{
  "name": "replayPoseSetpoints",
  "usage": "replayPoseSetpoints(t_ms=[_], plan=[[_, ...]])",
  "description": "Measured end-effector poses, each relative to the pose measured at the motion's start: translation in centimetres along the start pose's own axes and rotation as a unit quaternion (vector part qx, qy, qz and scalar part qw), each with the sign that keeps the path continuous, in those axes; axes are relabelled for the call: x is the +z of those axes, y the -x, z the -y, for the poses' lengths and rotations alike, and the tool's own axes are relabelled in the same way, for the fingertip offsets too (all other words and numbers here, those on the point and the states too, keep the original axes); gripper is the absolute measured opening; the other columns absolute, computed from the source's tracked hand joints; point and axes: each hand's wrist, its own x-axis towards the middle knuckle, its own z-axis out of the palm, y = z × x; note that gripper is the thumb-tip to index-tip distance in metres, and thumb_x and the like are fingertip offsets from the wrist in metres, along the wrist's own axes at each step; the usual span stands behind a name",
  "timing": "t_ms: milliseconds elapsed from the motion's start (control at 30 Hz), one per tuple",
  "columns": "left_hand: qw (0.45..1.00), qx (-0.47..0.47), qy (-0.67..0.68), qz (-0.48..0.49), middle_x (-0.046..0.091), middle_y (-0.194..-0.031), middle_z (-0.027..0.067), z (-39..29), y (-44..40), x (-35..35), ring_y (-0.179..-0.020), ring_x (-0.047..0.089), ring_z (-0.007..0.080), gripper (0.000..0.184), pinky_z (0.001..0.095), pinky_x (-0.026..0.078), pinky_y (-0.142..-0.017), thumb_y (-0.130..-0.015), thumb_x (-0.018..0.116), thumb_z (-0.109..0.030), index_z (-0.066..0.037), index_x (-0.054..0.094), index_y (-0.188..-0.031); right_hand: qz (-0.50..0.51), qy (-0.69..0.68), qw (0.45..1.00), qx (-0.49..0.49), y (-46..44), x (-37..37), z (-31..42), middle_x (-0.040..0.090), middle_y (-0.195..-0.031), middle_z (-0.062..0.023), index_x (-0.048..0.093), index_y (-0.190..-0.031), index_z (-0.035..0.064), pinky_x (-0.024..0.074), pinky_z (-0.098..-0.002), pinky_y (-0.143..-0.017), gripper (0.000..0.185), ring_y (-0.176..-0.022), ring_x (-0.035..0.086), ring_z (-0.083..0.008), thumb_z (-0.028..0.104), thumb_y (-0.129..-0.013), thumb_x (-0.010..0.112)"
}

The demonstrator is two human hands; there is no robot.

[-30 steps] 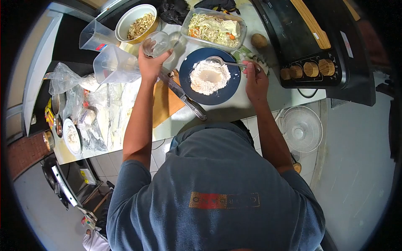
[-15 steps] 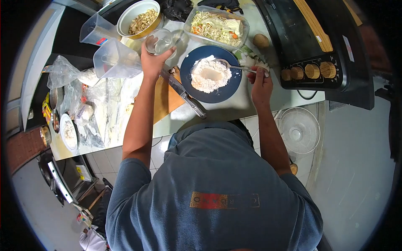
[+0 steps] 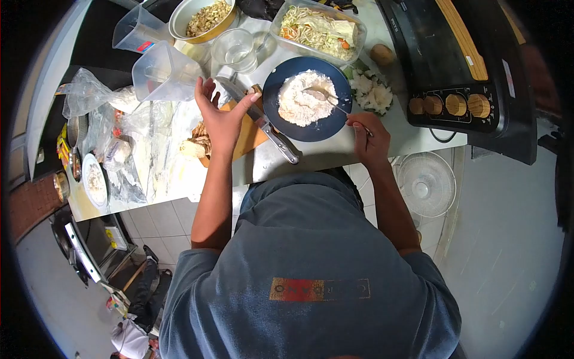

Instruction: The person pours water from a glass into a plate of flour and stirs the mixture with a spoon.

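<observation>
My right hand [image 3: 369,136] is closed round the handle of a metal spoon [image 3: 317,94], whose bowl sits in white flour [image 3: 297,109]. The flour lies in a dark blue plate [image 3: 279,127] at the table's front. My left hand [image 3: 222,112] holds nothing, its fingers and thumb spread, above the cutting board. A clear glass bowl [image 3: 235,51] stands just beyond it. Under and beside that hand are a large knife [image 3: 272,139], lying across an orange-brown cutting board [image 3: 248,139], and some chopped brown pieces [image 3: 202,139].
A clear container of noodles and shredded vegetables [image 3: 317,36] and a pot of chopped food [image 3: 207,19] stand at the back. Two clear plastic containers [image 3: 164,75] and plastic bags [image 3: 113,128] fill the left. A black oven with wooden knobs [image 3: 455,105] stands right, near white-green vegetable pieces [image 3: 373,93].
My left hand has let go of the glass bowl, which now stands on the table, and drawn back nearer me. The spoon has moved into the flour, covering the wet hollow.
</observation>
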Motion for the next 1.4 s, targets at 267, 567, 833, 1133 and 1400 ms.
replayPoseSetpoints(t_ms=[267,567,833,1133,1400], plan=[[0.998,-0.019,0.065,0.013,0.053,-0.129,0.0154,0.5,2.1,-2.1,-0.119,0.052,0.0225,0.083,0.0371,0.044,-0.101,-0.074,0.089,-0.016,0.001,0.041,-0.14,-0.105,0.02,0.991,0.078,-0.9,-0.7,1.3,0.068,-0.082,-0.0083,0.067,-0.104,-0.0001,0.0527,-0.0274,-0.068,0.017,-0.074,0.067,-0.0165,0.007,-0.1,0.052],[0.993,-0.06,0.082,0.068,0.06,-0.118,0.011,0.5,2.7,-2.7,-0.108,0.058,0.0169,0.055,0.0314,0.049,-0.091,-0.085,0.08,-0.008,0.001,0.052,-0.131,-0.135,0.081,0.967,0.199,-0.8,1.0,1.7,0.067,-0.079,-0.0074,0.064,-0.107,-0.0005,0.0518,-0.0264,-0.063,0.023,-0.074,0.066,-0.0119,0.018,-0.105,0.05],[0.988,-0.085,0.112,0.069,0.062,-0.114,0.0104,0.8,2.4,-3.2,-0.102,0.058,0.0171,0.06,0.0315,0.047,-0.093,-0.08,0.086,-0.019,0.001,0.056,-0.128,-0.047,-0.01,0.99,0.135,1.1,1.1,2.2,0.068,-0.085,-0.0063,0.065,-0.1,-0.0007,0.0522,-0.027,-0.068,0.021,-0.077,0.065,-0.0113,0.013,-0.103,0.05],[0.985,-0.083,0.106,0.112,0.06,-0.112,0.0064,1.0,2.4,-3.2,-0.102,0.057,0.0133,0.042,0.0281,0.049,-0.09,-0.089,0.075,-0.008,0.001,0.056,-0.125,-0.172,0.006,0.95,0.261,-1.3,-0.8,5.1,0.069,-0.07,-0.0071,0.063,-0.092,-0.0015,0.0514,-0.0248,-0.055,0.027,-0.055,0.063,-0.0105,0.023,-0.102,0.056],[0.981,-0.098,0.114,0.123,0.06,-0.11,0.005,0.9,2.1,-3.5,-0.102,0.057,0.0129,0.038,0.0273,0.047,-0.092,-0.09,0.074,-0.009,0.001,0.058,-0.122,-0.187,-0.161,0.874,0.418,0.3,1.7,2.8,0.061,-0.062,-0.0089,0.055,-0.089,0.002,0.0487,-0.0294,-0.048,0.029,-0.049,0.058,-0.0146,0.027,-0.101,0.057]])
